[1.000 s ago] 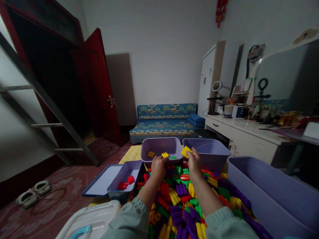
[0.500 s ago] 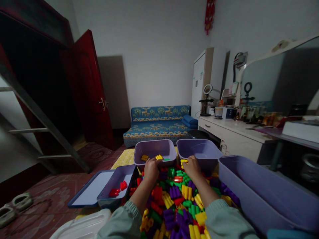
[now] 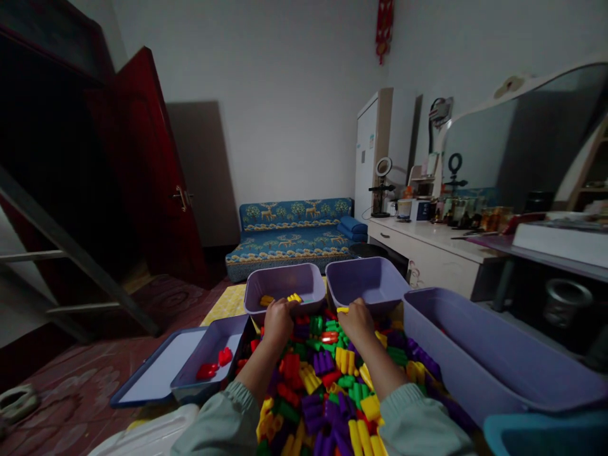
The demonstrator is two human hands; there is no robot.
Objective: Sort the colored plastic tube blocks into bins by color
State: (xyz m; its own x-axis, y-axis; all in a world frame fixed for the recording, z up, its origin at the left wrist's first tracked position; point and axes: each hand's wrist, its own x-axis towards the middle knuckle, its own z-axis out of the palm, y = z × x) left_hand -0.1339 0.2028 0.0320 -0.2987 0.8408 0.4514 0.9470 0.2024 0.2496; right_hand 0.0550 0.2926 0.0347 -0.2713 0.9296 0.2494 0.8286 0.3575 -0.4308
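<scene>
My left hand (image 3: 279,322) is at the near rim of a lilac bin (image 3: 285,272), its fingers curled; whatever they hold is hidden. Inside that bin lie a few yellow blocks (image 3: 266,300), partly behind the hand. My right hand (image 3: 357,323) pinches a yellow block (image 3: 342,310) just in front of a second lilac bin (image 3: 368,288). Below both hands spreads a heap of ribbed plastic blocks, with purple (image 3: 323,362), yellow (image 3: 345,361), red (image 3: 291,367) and green (image 3: 357,394) ones mixed together.
To the left, a smaller bin (image 3: 209,345) contains red blocks (image 3: 225,356), beside a pale lid (image 3: 156,367). A long lilac bin (image 3: 479,361) borders the heap on the right, near a blue container (image 3: 546,434). Beyond stand a patterned sofa (image 3: 294,237) and a dresser (image 3: 427,237).
The view has swung slightly right. The yellow block in my right hand now shows less of its face. A green piece near my left fingertips is no longer visible.
</scene>
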